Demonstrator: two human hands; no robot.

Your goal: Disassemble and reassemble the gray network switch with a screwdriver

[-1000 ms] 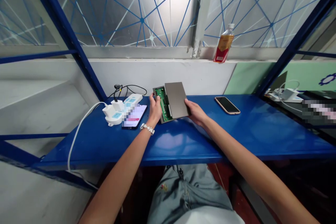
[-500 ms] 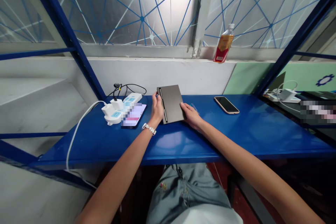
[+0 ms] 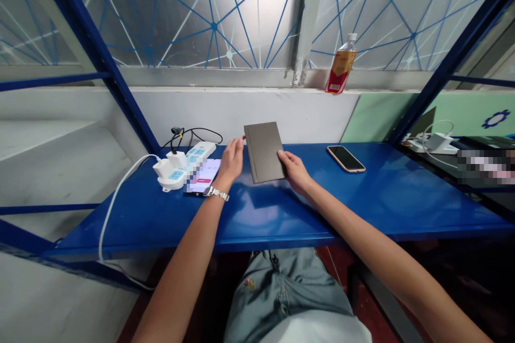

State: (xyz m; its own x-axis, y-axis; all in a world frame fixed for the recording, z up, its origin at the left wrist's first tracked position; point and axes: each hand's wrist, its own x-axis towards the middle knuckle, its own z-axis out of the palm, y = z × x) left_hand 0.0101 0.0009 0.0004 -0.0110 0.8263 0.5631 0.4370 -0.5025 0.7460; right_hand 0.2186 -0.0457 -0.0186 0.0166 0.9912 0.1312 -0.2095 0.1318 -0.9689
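A flat grey metal module [image 3: 264, 151] is tilted up above the blue shelf [image 3: 281, 209], near the white wall. My right hand [image 3: 295, 171] grips its lower right corner. My left hand [image 3: 230, 161], with a bracelet at the wrist, hovers just left of the module with its fingers stretched out, holding nothing. The green circuit board on the module's far side is hidden in this view.
A white power strip [image 3: 181, 166] with plugs and a lit phone [image 3: 203, 176] lie left of my left hand. A second phone [image 3: 346, 158] lies on the shelf to the right. A drink bottle [image 3: 340, 64] stands on the window ledge. Blue frame posts rise at both sides.
The module turned so its green circuit board went out of sight. My left hand let go of its left edge and opened. My right hand lifted it slightly.
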